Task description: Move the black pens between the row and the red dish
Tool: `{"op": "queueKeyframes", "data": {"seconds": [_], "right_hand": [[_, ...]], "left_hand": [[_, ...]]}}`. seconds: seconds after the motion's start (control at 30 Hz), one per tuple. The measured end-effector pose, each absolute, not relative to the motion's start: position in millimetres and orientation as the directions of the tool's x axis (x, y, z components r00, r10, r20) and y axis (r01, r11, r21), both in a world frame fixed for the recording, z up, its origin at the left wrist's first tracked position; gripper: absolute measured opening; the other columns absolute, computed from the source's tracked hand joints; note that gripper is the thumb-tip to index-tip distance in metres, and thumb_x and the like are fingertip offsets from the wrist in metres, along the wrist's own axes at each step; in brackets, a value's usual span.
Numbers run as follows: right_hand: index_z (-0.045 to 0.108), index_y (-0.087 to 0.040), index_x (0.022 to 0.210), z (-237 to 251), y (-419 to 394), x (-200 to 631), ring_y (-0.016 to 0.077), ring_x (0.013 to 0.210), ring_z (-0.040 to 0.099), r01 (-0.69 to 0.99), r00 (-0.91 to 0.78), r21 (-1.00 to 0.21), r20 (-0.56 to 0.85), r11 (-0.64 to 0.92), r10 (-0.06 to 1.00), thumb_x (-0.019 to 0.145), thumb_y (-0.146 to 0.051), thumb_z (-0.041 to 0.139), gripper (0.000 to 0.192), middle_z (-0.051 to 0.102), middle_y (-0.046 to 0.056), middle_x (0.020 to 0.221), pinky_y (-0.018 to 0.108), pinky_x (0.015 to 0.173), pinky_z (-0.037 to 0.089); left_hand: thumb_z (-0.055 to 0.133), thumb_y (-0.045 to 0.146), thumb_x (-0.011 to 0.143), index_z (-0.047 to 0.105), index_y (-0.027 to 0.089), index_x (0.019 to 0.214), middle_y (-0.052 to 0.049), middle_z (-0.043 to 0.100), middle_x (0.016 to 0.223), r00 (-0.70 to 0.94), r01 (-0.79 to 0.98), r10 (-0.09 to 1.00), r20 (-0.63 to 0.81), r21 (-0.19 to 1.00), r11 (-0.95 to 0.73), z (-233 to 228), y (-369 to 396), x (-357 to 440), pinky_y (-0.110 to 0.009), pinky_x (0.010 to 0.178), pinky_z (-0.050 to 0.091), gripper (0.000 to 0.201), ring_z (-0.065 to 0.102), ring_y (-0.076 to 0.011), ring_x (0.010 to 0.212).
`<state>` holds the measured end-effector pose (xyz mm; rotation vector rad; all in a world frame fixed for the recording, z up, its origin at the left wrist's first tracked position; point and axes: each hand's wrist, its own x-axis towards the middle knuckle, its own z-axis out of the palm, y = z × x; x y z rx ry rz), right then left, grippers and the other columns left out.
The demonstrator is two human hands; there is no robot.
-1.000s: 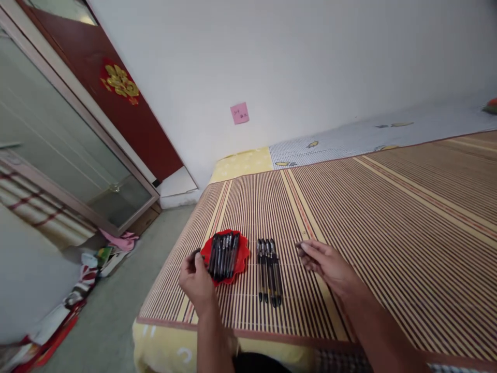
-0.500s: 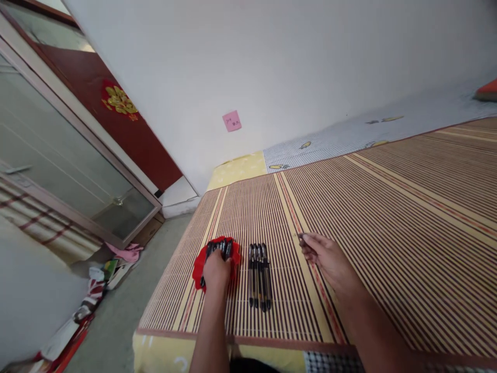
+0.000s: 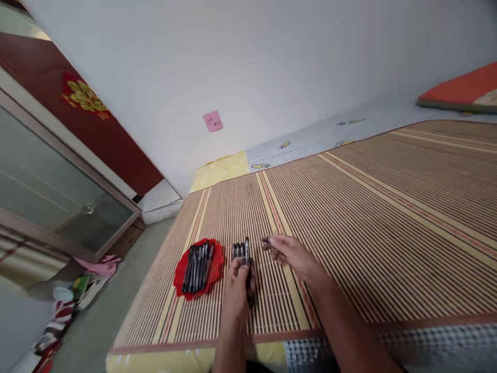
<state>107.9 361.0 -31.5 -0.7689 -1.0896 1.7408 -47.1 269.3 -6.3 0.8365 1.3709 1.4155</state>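
My left hand [image 3: 235, 284] is closed around a black pen [image 3: 247, 247] that stands up from its fingers. It is over a row of black pens [image 3: 238, 249] lying side by side on the striped mat, and it hides their lower parts. To its right, my right hand [image 3: 293, 255] hovers above the mat with thumb and fingers pinched together. Something dark shows at those fingertips, too small to make out. On the left, a red scalloped dish [image 3: 218, 259] holds several black pens [image 3: 198, 267] lying side by side.
The striped bamboo mat [image 3: 334, 223] covers a bed whose near edge is close to me. An orange folded item [image 3: 460, 90] is at the far right. A pink note [image 3: 213, 121] sticks to the wall. Assorted items [image 3: 64, 305] lie on the floor at left.
My left hand has moved right from the red dish to the row of pens and now holds a pen upright. The dish's pens are uncovered. My right hand stays pinched, now closer to the left.
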Motion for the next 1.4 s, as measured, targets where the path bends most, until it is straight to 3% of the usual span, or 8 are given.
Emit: {"op": "queueKeyframes", "data": {"seconds": [0.13,0.27,0.53,0.63,0.8,0.97,1.13,1.4], "right_hand": [[0.068,-0.017,0.089,-29,356,101,0.0094,0.051,0.047,-0.256,-0.468,-0.950,-0.038,-0.176,0.883,0.075,-0.048,0.075,0.035,0.057,-0.003,0.061,0.023,0.046,0.031],[0.061,-0.018,0.071,-28,356,98,0.0083,0.050,0.044,-0.239,-0.468,-0.964,0.006,-0.120,0.884,0.072,-0.047,0.078,0.033,0.051,-0.005,0.058,0.023,0.048,0.031],[0.067,-0.019,0.082,-30,371,137,0.0157,0.075,0.062,-0.576,0.011,-0.812,-0.125,-0.096,0.992,0.067,-0.038,0.079,0.027,0.066,0.003,0.081,0.028,0.066,0.049],[0.065,-0.019,0.083,-26,366,138,0.0132,0.066,0.059,-0.619,-0.060,-0.776,-0.105,-0.119,0.993,0.065,-0.034,0.079,0.027,0.064,0.001,0.076,0.025,0.057,0.045],[0.062,-0.018,0.073,-22,354,111,0.0056,0.042,0.031,-0.320,-0.379,-0.928,-0.061,-0.192,0.923,0.069,-0.043,0.080,0.031,0.041,-0.009,0.050,0.021,0.041,0.019],[0.060,-0.019,0.068,-23,351,94,0.0072,0.045,0.032,-0.205,-0.390,-0.971,-0.033,-0.122,0.920,0.067,-0.050,0.080,0.037,0.041,-0.009,0.049,0.023,0.043,0.023],[0.066,-0.019,0.072,-20,350,94,0.0088,0.050,0.037,-0.211,-0.370,-0.977,0.084,0.004,0.925,0.072,-0.047,0.076,0.030,0.048,-0.005,0.057,0.024,0.047,0.026],[0.069,-0.019,0.079,-17,349,101,0.0095,0.052,0.040,-0.316,-0.431,-0.946,0.081,-0.067,0.899,0.073,-0.045,0.076,0.028,0.050,-0.005,0.058,0.024,0.048,0.028]], "left_hand": [[0.077,0.050,0.071,0.055,0.019,0.080,0.008,0.046,0.057,-0.257,-0.189,0.956,-0.141,0.978,0.094,-18,275,-23,-0.017,0.042,0.028,0.039,0.035,-0.0059,0.044],[0.079,0.051,0.072,0.060,0.017,0.079,0.004,0.053,0.063,-0.283,-0.100,0.955,-0.092,0.993,0.066,-22,275,-19,-0.019,0.047,0.034,0.039,0.044,-0.0082,0.050],[0.078,0.055,0.072,0.060,0.018,0.091,0.008,0.046,0.058,-0.172,-0.241,0.957,-0.233,0.952,0.188,-26,264,-17,-0.017,0.041,0.030,0.045,0.037,-0.0063,0.043],[0.079,0.054,0.071,0.060,0.018,0.095,0.008,0.048,0.058,-0.187,-0.281,0.954,-0.235,0.943,0.177,-24,264,-18,-0.017,0.041,0.032,0.047,0.039,-0.0064,0.043],[0.078,0.049,0.075,0.062,0.017,0.095,0.005,0.053,0.065,-0.247,-0.203,0.962,-0.118,0.977,0.068,-22,264,-18,-0.018,0.047,0.036,0.040,0.044,-0.0074,0.050],[0.074,0.039,0.079,0.064,0.016,0.093,-0.003,0.065,0.079,-0.387,0.084,0.920,0.054,0.996,-0.023,-26,265,-19,-0.024,0.062,0.046,0.029,0.058,-0.0147,0.068],[0.075,0.038,0.078,0.063,0.019,0.080,0.000,0.062,0.069,-0.480,0.206,0.867,0.135,0.978,-0.038,-22,264,-19,-0.024,0.060,0.043,0.023,0.055,-0.0152,0.063],[0.074,0.056,0.077,0.061,0.016,0.084,0.002,0.055,0.063,-0.219,-0.252,0.964,-0.152,0.963,0.095,-15,264,-17,-0.021,0.051,0.036,0.042,0.047,-0.0104,0.053]]}}
